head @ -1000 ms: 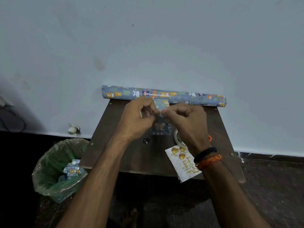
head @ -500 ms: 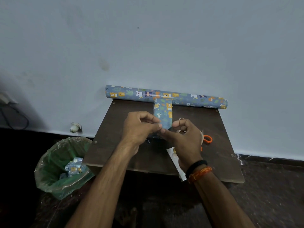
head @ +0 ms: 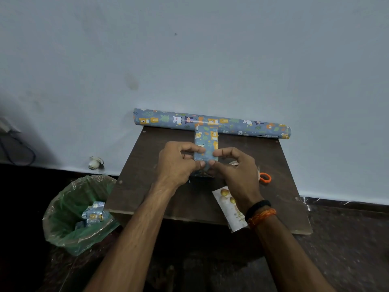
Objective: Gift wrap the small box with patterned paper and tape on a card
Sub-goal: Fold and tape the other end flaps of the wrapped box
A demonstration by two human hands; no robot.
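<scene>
at centre frame, the left hand [head: 179, 163] and right hand [head: 235, 169] pinch the near end of the wrapped box [head: 206, 144] on the table [head: 147, 186], apparently pressing down an end flap; taping on the card [head: 228, 207] at lower right seems next. a second ago the box was lifted between the hands.

I counted one wrapped box [head: 206, 147], one paper roll [head: 212, 123], one card [head: 228, 209], one pair of scissors [head: 264, 178], one lined bin [head: 77, 213], one desk [head: 189, 199] and two hands, left hand [head: 179, 163] and right hand [head: 235, 169].
</scene>
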